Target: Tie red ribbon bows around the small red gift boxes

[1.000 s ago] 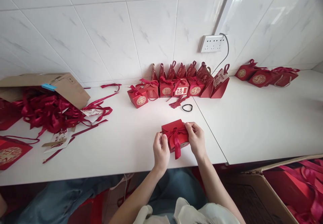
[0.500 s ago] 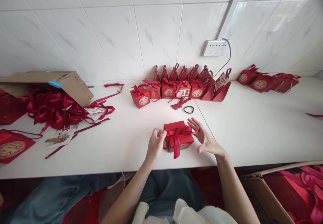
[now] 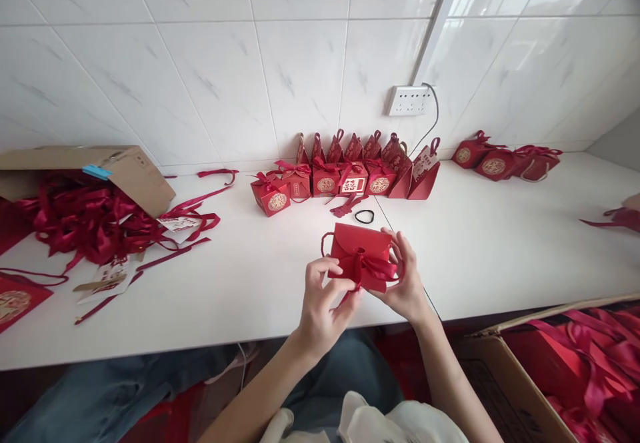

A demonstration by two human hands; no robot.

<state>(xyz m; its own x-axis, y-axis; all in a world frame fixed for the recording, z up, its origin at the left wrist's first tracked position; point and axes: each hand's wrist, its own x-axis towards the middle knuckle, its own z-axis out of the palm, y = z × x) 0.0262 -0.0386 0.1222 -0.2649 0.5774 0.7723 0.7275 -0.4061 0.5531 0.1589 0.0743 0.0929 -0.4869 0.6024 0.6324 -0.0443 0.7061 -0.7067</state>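
Note:
A red gift box [image 3: 345, 236] with a cord handle on its left is held just above the near part of the table, tilted so its lid faces me. A red ribbon bow [image 3: 379, 268] is tied across its front. My right hand [image 3: 407, 286] wraps round the box's right side, thumb underneath and fingers behind. At the lower left, my left hand [image 3: 323, 300] pinches the ribbon's hanging tail between thumb and finger, its other fingers beside the box. The box's underside and the right fingertips are partly hidden.
Several finished red boxes [image 3: 327, 183] stand along the wall. Before them lies a black hair tie [image 3: 365, 216]. At left, a cardboard box [image 3: 135, 173] spills red ribbons [image 3: 100, 223]. More boxes [image 3: 495, 163] sit at far right; an open carton [image 3: 495, 363] is below. Another person's hand [image 3: 634, 206] shows at the right edge.
The gift box has been lifted and tipped toward me. My right hand has closed round its right side. My left hand moved from the left side to the ribbon tail in front.

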